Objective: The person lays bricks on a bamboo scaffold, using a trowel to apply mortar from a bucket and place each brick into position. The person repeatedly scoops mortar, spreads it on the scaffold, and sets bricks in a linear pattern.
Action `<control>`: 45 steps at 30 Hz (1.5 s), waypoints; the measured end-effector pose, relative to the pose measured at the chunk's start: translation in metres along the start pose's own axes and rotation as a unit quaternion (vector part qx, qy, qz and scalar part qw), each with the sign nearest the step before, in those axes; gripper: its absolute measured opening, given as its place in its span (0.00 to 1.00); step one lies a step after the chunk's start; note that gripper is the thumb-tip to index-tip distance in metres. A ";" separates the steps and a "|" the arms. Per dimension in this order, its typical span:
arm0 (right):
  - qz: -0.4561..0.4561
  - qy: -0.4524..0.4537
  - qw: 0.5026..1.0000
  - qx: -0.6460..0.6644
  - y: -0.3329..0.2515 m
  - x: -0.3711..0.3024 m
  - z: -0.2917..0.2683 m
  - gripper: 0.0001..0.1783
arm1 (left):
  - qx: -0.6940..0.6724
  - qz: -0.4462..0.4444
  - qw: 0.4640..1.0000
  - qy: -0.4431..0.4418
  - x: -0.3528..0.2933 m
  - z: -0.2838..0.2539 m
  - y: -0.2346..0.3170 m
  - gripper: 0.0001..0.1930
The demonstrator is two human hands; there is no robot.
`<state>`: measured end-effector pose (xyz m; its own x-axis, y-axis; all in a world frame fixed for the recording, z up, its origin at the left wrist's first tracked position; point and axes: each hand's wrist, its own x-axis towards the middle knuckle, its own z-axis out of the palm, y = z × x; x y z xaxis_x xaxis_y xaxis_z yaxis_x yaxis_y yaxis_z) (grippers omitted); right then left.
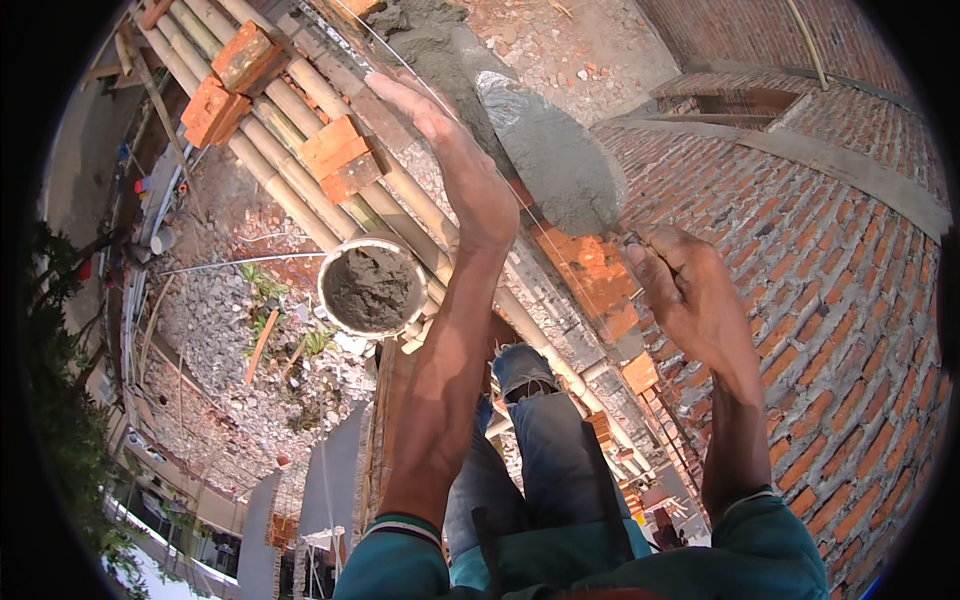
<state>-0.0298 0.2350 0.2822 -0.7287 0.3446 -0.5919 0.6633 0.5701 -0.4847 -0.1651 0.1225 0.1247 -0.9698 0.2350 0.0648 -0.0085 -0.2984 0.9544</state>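
My right hand (pixel 682 290) is closed around the handle of a trowel, whose broad blade (pixel 565 165) is coated with wet grey mortar. The blade lies over the top of a narrow brick wall (pixel 590 272), along a bed of mortar (pixel 425 35). On the other side of the blade, my left hand (pixel 465 165) is open, its fingers stretched out together and nothing in the grip. A thin taut string runs along the wall close by this hand. Left of my left forearm stands a round bucket (pixel 350 330) holding mortar (pixel 372 285).
Bamboo poles (pixel 285 185) form a scaffold along the wall, with loose orange bricks (pixel 340 158) resting on them. Rubble ground (pixel 225 330) lies far below at left. A large brick wall (pixel 840 330) fills the right side. My jeans-clad legs (pixel 560 450) show below.
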 end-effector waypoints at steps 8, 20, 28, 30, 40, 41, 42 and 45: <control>-0.005 0.025 0.997 0.066 0.003 0.003 0.000 0.17 | -0.072 0.023 0.997 0.017 -0.006 0.005 0.013 0.40; -0.079 0.069 0.993 -0.062 -0.026 0.017 -0.004 0.16 | -0.071 -0.083 0.988 0.111 -0.087 -0.046 0.031 0.40; 0.099 -0.051 0.979 0.170 0.005 -0.028 -0.015 0.21 | -0.220 -0.324 0.902 0.182 -0.239 -0.145 0.055 0.40; 0.161 -0.064 0.953 0.248 0.005 -0.007 -0.033 0.19 | -0.292 -0.365 0.858 0.212 -0.276 -0.172 0.064 0.40; 0.143 -0.130 0.961 0.197 0.014 0.071 -0.048 0.17 | -0.412 -0.432 0.727 0.339 -0.397 -0.229 0.095 0.37; 0.171 -0.119 0.960 0.187 0.023 0.048 -0.046 0.17 | -0.430 -0.422 0.719 0.346 -0.405 -0.232 0.093 0.36; 0.200 -0.106 0.958 0.174 0.030 0.024 -0.043 0.17 | -0.436 -0.415 0.716 0.354 -0.412 -0.235 0.090 0.36; 0.186 -0.067 0.963 0.181 0.035 -0.029 -0.029 0.18 | -0.494 -0.391 0.707 0.321 -0.433 -0.240 0.078 0.35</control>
<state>0.0097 0.2669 0.3008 -0.4172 0.3615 -0.8338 0.9077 0.1196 -0.4023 0.1958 -0.2250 0.1007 -0.4825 0.3122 -0.8184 -0.4618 -0.8846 -0.0652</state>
